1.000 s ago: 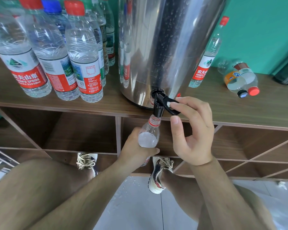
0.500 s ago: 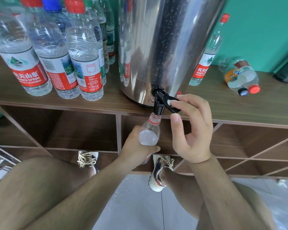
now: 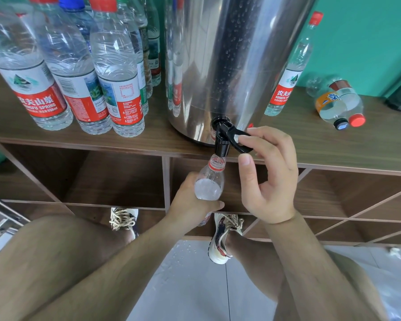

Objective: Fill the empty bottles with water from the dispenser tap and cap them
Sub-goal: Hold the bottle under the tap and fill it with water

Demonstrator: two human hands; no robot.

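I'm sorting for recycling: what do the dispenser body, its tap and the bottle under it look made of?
Dispenser body: probably polished stainless steel; mirror reflections, beaded droplets. Tap: glossy black plastic, apparently. Bottle: thin clear plastic; water shows through.

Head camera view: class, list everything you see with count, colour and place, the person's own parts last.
dispenser: one, steel, on the shelf top.
tap: one, black, at the dispenser's base.
open bottle: one, clear, under the tap.
capped bottles: at least five, clear, left of the dispenser.
lone bottle: one, clear, red cap, right of the dispenser.
lying bottles: two, clear, far right on the shelf.
shelf: one, brown wood, across the view.
shoes: two, cream, below the shelf.
left hand: one, grips the open bottle.
right hand: one, fingers curled on the tap.
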